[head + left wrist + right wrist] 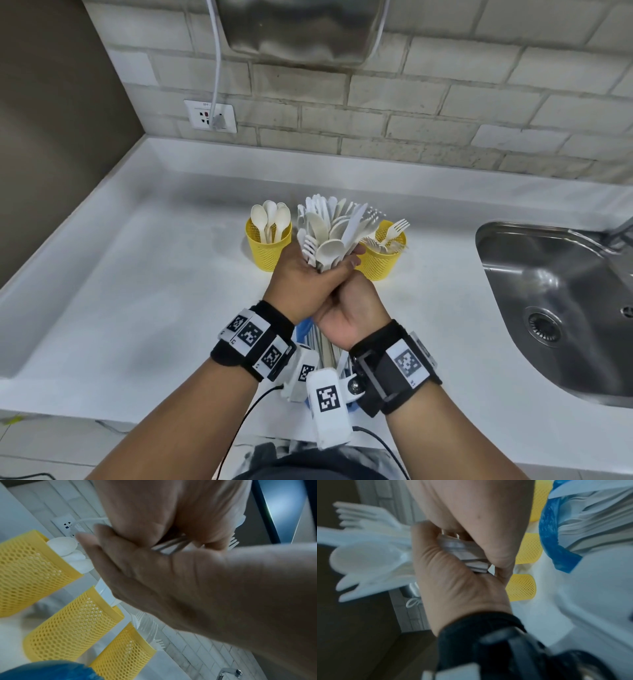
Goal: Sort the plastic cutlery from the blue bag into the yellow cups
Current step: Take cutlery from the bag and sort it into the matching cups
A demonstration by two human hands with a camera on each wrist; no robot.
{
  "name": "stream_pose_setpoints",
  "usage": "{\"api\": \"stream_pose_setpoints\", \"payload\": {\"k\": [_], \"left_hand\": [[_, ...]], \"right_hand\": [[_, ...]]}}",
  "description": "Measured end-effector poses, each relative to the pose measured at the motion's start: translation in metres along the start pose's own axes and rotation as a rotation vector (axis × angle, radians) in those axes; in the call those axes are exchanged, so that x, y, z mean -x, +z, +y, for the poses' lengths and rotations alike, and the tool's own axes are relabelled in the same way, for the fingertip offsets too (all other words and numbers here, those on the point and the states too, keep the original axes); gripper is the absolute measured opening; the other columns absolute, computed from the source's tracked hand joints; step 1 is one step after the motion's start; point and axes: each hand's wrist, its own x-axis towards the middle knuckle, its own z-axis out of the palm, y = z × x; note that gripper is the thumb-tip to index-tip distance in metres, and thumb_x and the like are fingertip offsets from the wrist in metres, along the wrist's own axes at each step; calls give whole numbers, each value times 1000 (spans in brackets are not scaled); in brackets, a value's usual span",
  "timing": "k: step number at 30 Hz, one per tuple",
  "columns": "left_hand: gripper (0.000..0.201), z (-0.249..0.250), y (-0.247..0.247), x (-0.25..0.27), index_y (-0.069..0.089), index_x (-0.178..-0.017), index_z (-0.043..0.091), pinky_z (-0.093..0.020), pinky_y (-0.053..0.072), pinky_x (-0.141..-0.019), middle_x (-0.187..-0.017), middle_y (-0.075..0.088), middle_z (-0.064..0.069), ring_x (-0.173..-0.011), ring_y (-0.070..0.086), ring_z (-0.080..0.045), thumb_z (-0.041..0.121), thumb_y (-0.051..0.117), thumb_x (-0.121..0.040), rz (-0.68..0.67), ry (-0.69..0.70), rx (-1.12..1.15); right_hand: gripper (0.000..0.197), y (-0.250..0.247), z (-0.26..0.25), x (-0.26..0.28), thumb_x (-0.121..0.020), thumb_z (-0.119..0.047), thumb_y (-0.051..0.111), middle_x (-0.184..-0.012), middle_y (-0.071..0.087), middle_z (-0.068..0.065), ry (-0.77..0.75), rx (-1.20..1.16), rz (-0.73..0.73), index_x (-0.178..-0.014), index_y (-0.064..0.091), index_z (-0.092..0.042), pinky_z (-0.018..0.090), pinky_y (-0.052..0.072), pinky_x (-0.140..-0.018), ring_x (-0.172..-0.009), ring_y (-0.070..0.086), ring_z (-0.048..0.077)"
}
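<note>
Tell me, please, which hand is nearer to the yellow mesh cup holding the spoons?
Left. The left hand grips the mixed cutlery bundle right beside the yellow mesh cup of spoons; the right hand grips the bundle's handles lower, on the far side from that cup.

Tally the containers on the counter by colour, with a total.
Yellow cups: 3 (spoon cup, middle cup, fork cup)
Blue bags: 1 (bag)
Total: 4
The head view shows only 2 of the cups; the bundle of cutlery hides the middle one.
</note>
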Motion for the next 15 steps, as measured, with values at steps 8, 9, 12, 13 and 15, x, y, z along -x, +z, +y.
{"api": "stream_pose_setpoints", "payload": {"k": [8,9,12,13,15], "left_hand": [[33,2,1,15,74,-100,32,-19,52,-90,-101,78,18,-101,72,-1,11,88,-78,5,17,39],[31,2,1,15,74,-102,30,-20,53,-91,-103,78,17,-103,71,-2,13,87,-80,18,27,28],[17,5,-5,11,78,-101,25,-31,52,-102,-106,78,8,-109,70,-10,11,74,-91,-45,99,-78],[19,6,-7,10,78,-99,23,-32,52,-102,-105,78,6,-108,71,-14,7,70,-92,-63,123,-97],[24,8,-11,7,77,-95,22,-28,54,-96,-99,78,5,-102,73,-14,1,65,-92,-69,148,-106]], "right_hand": [[71,-1,13,3,-52,-35,100,-114,76,10,-132,20,-56,-114,76,-11,31,60,-83,-103,74,20],[82,1,15,4,-45,-42,102,-116,75,8,-135,47,-28,-116,76,-12,31,58,-90,-107,72,19],[48,9,8,6,-85,-29,73,-116,74,5,-66,18,-21,-128,62,-12,28,56,-93,-109,70,14],[32,11,3,6,-94,-22,58,-109,75,4,-17,-7,-16,-124,62,-13,29,57,-92,-104,72,14],[25,11,-2,4,-101,-16,46,-105,75,5,29,33,26,-118,64,-13,30,59,-93,-100,73,16]]}}
